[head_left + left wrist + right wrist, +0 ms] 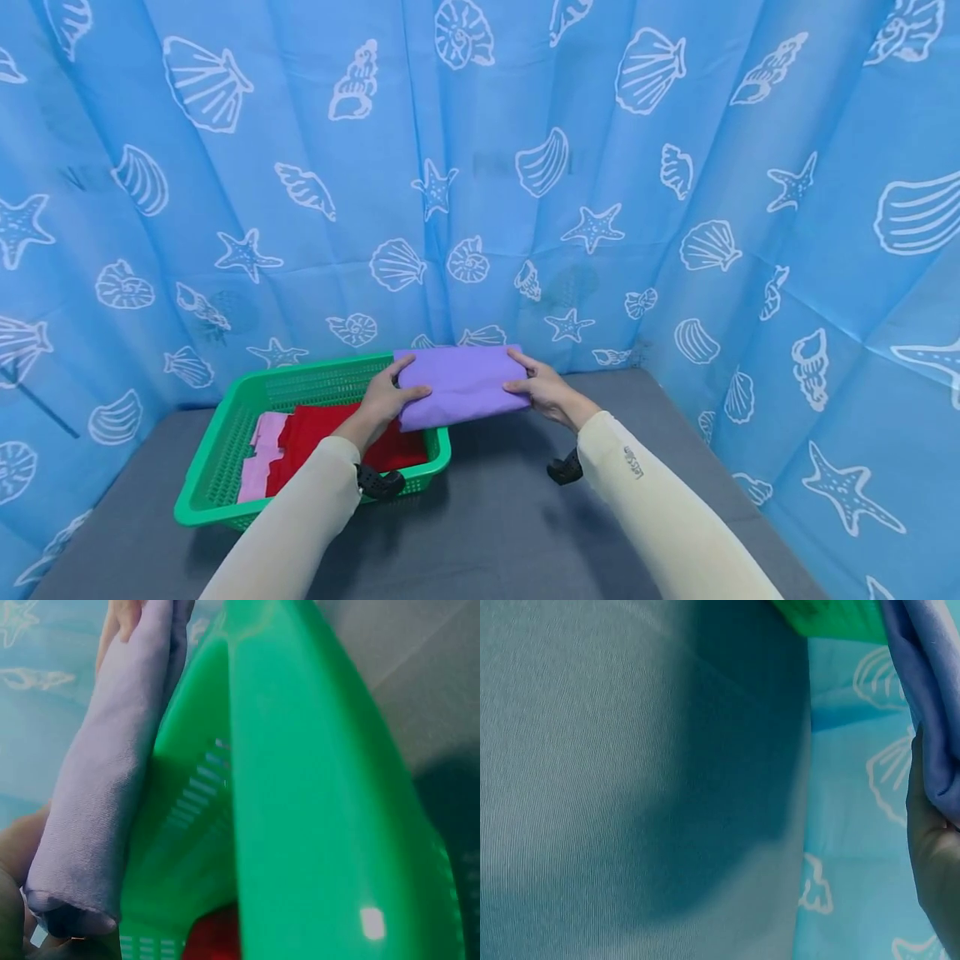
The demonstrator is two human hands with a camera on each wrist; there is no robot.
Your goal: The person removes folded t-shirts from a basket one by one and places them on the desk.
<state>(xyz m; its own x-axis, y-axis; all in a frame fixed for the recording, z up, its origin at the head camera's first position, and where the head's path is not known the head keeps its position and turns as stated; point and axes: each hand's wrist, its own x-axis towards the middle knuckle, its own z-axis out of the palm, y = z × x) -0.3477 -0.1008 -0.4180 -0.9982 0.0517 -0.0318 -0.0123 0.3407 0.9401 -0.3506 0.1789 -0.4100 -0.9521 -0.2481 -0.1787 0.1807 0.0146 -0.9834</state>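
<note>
Printed small and dark on the right, long, cream-coloured fabric sleeve (663, 517), slanting along it: begins like "Lets", then gets too small to make out for certain. Shows through faintly, in greyish capitals, on the blue fabric curtain (495, 221) patterned with white seashells and starfish: looks like "NE" at left and "PIN" near the middle, otherwise too pale to read.

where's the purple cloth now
In the head view, the purple cloth is below centre, held between both hands at the right end of the green basket.
</note>
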